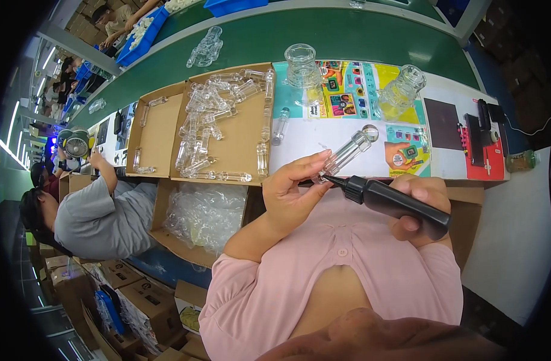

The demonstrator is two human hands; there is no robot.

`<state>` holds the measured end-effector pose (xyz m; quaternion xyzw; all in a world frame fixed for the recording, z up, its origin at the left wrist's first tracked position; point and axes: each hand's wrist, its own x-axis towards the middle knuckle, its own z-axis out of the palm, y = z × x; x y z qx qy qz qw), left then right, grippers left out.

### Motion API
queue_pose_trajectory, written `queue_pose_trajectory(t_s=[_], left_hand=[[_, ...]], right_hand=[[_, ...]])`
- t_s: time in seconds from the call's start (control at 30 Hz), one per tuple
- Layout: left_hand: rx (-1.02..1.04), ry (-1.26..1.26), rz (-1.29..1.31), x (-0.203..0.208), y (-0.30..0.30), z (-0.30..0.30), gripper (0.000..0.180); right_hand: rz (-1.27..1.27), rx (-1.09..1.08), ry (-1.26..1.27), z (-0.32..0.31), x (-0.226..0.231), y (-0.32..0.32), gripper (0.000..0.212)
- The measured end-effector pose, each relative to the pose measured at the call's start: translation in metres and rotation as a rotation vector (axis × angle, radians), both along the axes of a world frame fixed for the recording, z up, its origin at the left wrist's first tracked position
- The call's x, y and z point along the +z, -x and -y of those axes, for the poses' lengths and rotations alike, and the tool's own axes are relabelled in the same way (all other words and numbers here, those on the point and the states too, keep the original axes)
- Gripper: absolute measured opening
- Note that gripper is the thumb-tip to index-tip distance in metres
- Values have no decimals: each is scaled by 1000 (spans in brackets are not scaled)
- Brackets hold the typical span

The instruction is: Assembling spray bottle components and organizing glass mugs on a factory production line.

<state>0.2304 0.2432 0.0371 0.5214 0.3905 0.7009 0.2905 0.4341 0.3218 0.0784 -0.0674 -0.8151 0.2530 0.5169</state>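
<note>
Between its thumb and fingers my left hand [296,191] holds a clear tubular piece [349,151] with a round ball at its far end. The piece tilts up and to the right over the table edge. My right hand [419,201] is wrapped round a black squeeze bottle [390,201] with a narrow nozzle. The nozzle tip touches or nearly touches the near end of the clear piece, beside my left thumb; exact contact is hidden. A smaller clear tube [281,126] lies on the table, left of the held piece.
A cardboard tray [237,157] to the left holds many similar clear pieces. Two clear vessels [302,67] stand on printed sheets behind my hands. Below sits a box of plastic wrap [203,213]. A phone [474,139] lies at right. A co-worker in grey [104,216] sits left.
</note>
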Motion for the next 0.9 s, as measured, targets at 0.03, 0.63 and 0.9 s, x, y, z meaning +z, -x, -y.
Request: queue_pose_trajectory(t_s=[0.03, 0.63, 0.9], left_hand=[[4, 4, 8, 0, 0, 0, 34], [143, -29, -267, 9, 4, 1, 38], [221, -77, -491, 17, 8, 0, 40]], right_hand=[[22, -5, 17, 0, 1, -1, 38], [-2, -134, 216, -7, 18, 10, 34], [31, -72, 159, -7, 21, 5, 32]])
